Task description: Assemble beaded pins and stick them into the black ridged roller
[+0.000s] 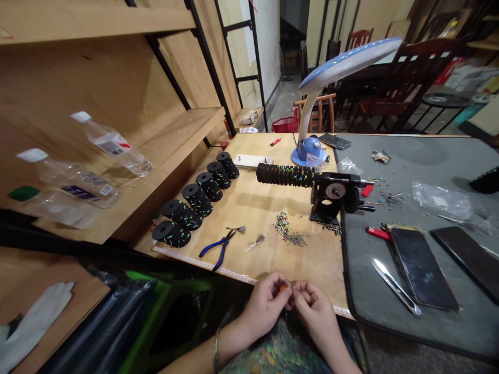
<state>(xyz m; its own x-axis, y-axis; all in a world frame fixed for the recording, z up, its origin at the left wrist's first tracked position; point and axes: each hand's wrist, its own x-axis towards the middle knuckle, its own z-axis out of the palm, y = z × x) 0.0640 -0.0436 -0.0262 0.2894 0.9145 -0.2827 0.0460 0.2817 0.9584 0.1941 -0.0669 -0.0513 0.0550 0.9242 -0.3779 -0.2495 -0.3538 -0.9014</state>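
Note:
My left hand [267,301] is closed round a small orange item [283,286], mostly hidden by the fingers. Beside it, fingertips touching or nearly so, my right hand [314,306] is pinched shut; what it holds is too small to make out. Both hands are at the front edge of the wooden table [249,208]. Beyond them lie a pile of small coloured beads [281,222] and short grey pieces [295,239]. Blue-handled pliers [219,249] rest with jaws apart to the left, near two small frayed bundles [255,242].
Several black spools [171,234] line the left edge. A black hand-cranked winder [331,195] carries a wound black coil [285,175], under a blue-and-white lamp [307,150]. On the grey mat [366,291] lie thread snips [395,285], phones [423,267] and a plastic bag [440,198].

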